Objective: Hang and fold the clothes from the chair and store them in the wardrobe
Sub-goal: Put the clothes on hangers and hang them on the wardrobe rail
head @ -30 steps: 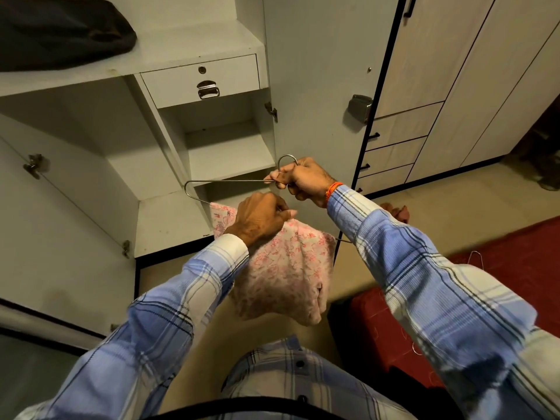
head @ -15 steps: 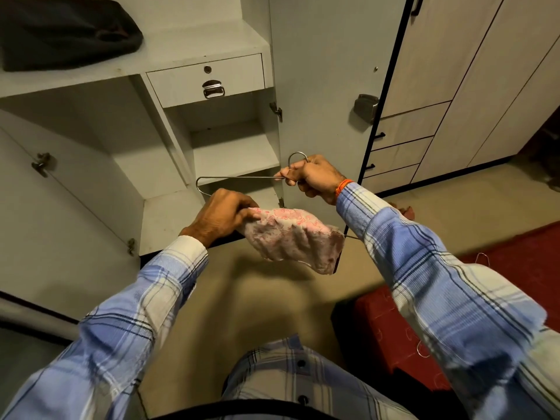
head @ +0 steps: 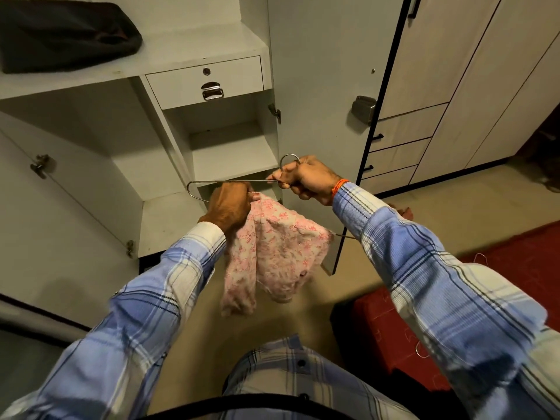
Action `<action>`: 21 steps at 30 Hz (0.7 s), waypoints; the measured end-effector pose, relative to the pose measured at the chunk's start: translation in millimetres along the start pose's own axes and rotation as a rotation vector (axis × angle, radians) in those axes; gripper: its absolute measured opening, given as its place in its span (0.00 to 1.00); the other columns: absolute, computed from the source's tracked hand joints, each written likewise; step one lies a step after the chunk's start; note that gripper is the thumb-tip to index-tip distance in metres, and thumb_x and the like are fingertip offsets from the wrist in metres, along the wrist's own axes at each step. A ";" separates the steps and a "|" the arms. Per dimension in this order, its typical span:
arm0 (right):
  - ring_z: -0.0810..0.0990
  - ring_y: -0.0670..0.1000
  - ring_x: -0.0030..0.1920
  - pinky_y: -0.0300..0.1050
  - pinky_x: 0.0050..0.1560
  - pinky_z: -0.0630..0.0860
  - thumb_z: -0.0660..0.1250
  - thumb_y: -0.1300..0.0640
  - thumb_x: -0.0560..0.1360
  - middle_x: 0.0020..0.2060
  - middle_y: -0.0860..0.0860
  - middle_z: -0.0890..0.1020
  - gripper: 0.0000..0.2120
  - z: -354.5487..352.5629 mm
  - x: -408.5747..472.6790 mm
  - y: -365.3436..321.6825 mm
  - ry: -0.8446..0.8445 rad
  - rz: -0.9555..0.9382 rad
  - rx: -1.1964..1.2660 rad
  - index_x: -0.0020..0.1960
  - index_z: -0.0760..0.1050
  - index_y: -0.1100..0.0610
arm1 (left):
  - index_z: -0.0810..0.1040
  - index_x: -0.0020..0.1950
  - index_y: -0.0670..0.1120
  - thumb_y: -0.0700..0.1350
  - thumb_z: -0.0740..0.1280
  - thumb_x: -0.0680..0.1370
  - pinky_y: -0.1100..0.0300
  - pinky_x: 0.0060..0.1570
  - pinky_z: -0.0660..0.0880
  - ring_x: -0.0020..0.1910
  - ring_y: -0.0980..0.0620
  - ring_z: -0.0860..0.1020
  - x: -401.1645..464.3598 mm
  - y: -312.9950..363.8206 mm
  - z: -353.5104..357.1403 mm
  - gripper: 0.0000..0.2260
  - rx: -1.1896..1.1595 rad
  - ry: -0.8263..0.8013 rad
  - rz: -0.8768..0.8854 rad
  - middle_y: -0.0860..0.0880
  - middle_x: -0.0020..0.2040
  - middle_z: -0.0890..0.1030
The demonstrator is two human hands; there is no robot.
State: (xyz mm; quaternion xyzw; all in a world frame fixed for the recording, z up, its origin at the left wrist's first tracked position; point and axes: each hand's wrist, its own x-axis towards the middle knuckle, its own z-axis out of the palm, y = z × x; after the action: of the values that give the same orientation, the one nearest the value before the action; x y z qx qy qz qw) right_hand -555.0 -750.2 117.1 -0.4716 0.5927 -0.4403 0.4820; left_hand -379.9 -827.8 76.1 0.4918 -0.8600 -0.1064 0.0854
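The left hand's (head: 229, 205) fingers are out of sight behind its own back, and the wire hanger's (head: 230, 181) far arm disappears behind the pink floral garment (head: 274, 247), poking out again only as a thin tip just past the right sleeve (head: 424, 265). What kind of garment it is, hard to say; it hangs bunched and a little blurred. Now the hands: the left hand is curled tight on the garment's upper edge, right up against the hanger's top wire, cloth dropping away below its wrist. The right hand (head: 304, 180) is clenched around the hanger's neck, the hook curving up just above its knuckles, an orange band (head: 338, 187) at the wrist. Beyond both hands stands the open wardrobe (head: 230, 153), its shelves bare behind the hanger, a small drawer (head: 206, 81) higher up, and a dark bundle (head: 66, 34) on the top shelf, cut off at the frame's edge. Below the right forearm, a red surface (head: 515, 268) carries faint wire shapes, too dim to name.
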 end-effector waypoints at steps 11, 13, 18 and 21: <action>0.62 0.43 0.23 0.36 0.22 0.58 0.63 0.61 0.79 0.27 0.49 0.71 0.09 -4.9 2.5 5.0 0.010 -0.007 -0.024 0.48 0.82 0.61 | 0.82 0.57 0.48 0.55 0.68 0.77 0.54 0.56 0.76 0.52 0.53 0.80 -11.1 18.4 1.8 0.14 -0.230 -0.225 0.332 0.50 0.53 0.84; 0.62 0.43 0.22 0.36 0.21 0.58 0.64 0.61 0.79 0.26 0.48 0.71 0.09 -4.6 3.4 5.2 0.021 -0.008 -0.011 0.50 0.82 0.64 | 0.82 0.58 0.49 0.57 0.71 0.75 0.56 0.57 0.77 0.52 0.56 0.80 -15.1 27.6 4.8 0.17 -0.230 -0.289 0.408 0.52 0.54 0.84; 0.61 0.43 0.22 0.35 0.20 0.58 0.64 0.62 0.79 0.28 0.50 0.71 0.10 -4.7 4.4 5.1 0.030 -0.014 0.000 0.53 0.82 0.66 | 0.85 0.54 0.53 0.59 0.71 0.73 0.51 0.53 0.78 0.48 0.55 0.81 -18.7 36.8 16.9 0.14 -0.187 -0.252 0.424 0.55 0.50 0.85; 0.62 0.43 0.22 0.34 0.21 0.58 0.65 0.61 0.79 0.30 0.51 0.71 0.10 -3.2 4.1 5.9 0.030 -0.015 -0.010 0.51 0.82 0.65 | 0.86 0.51 0.53 0.57 0.72 0.73 0.51 0.52 0.79 0.46 0.54 0.81 -18.6 41.4 20.6 0.10 -0.333 -0.145 0.268 0.56 0.47 0.85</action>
State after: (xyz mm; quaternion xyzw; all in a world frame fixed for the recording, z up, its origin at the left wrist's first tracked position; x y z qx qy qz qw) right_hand -559.4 -753.1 111.2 -0.4718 0.5985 -0.4478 0.4676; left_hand -410.0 -789.3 66.5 0.3433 -0.8921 -0.2696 0.1168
